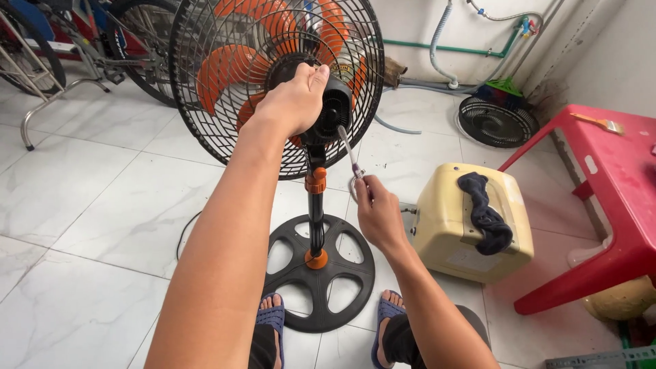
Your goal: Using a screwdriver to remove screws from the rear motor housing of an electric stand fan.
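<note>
1. Left hand point(295, 101): arm stretched forward and up, grip clamped over the top of the black motor housing point(333, 102) at the back of the pedestal fan point(273, 82).
2. Right hand point(378, 215): arm bent, lower and to the right of the fan pole point(316, 205), grip closed on the handle of a screwdriver point(350, 154). Shaft angles up-left; tip sits at the underside of the motor housing.
3. Fan stands upright on the white tiled floor point(102, 205), directly in front of the person; round spoked black base point(321, 273) sits between the two feet.
4. Counts: one fan with orange blades behind a black grille, two orange collars on the pole, one screwdriver, two blue sandals point(272, 320).
5. One cream plastic box point(471, 222) just right of the base, one dark cloth point(484, 212) draped over it.
6. One red plastic stool point(601, 198) at right, one paintbrush point(601, 123) lying on top.
7. One loose black fan grille point(497, 121) on the floor by the far wall; bicycle point(89, 41) at top left.
</note>
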